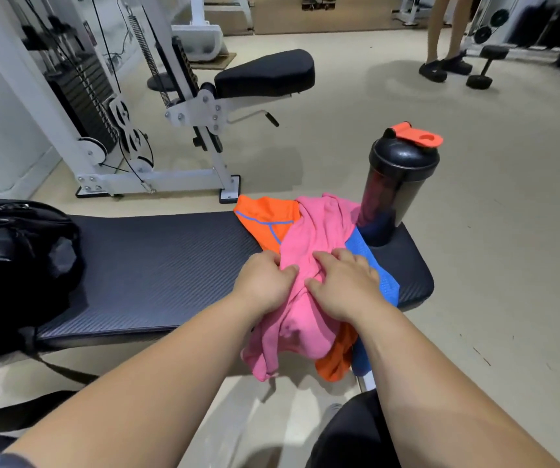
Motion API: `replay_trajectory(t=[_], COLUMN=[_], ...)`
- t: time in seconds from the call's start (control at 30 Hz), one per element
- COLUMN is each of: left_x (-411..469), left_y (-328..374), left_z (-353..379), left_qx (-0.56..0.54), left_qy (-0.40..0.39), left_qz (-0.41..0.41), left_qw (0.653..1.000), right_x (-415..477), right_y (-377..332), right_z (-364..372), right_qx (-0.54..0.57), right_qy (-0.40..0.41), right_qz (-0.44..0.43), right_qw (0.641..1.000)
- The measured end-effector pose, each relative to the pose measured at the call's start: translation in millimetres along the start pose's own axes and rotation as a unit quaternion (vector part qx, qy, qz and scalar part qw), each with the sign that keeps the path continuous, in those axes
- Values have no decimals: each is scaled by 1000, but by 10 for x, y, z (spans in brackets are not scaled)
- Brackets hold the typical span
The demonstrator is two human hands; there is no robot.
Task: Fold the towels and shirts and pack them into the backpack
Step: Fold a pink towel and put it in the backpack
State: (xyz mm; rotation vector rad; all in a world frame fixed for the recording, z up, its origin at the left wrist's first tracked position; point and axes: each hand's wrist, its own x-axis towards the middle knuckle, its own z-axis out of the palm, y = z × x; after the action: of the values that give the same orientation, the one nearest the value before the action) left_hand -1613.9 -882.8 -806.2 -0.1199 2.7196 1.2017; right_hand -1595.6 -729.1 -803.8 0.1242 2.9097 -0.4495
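Observation:
A crumpled pink cloth (309,231) lies on top of a pile at the right end of the black bench (143,265) and hangs over its near edge. Under it lie an orange shirt (265,217) with blue seams and a blue cloth (383,278). My left hand (265,282) grips a fold of the pink cloth at its left side. My right hand (346,285) grips the same cloth just to the right, fingers curled into the fabric. The black backpack (18,258) sits on the bench's left end, partly out of frame.
A black shaker bottle (397,187) with an orange lid stands on the bench's far right corner, touching the pile. A white weight machine (157,123) stands behind the bench. A person's legs (444,38) and a dumbbell (484,65) are on the floor at far right.

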Motion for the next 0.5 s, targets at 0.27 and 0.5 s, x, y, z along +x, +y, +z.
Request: replay_trajectory(t=[0.27,0.5], left_x=[12,-103], left_y=[101,218], left_z=[-42,-285], left_qx=[-201,-300], left_qy=[-19,54], left_qz=[-78,-7], left_qw=[976,953], right_x=[-7,-15], right_y=[-65,-85], right_z=[-65,-101], right_qx=[45,207], right_qy=[61,247], right_qz=[-16,-149], right_qw=[997,935])
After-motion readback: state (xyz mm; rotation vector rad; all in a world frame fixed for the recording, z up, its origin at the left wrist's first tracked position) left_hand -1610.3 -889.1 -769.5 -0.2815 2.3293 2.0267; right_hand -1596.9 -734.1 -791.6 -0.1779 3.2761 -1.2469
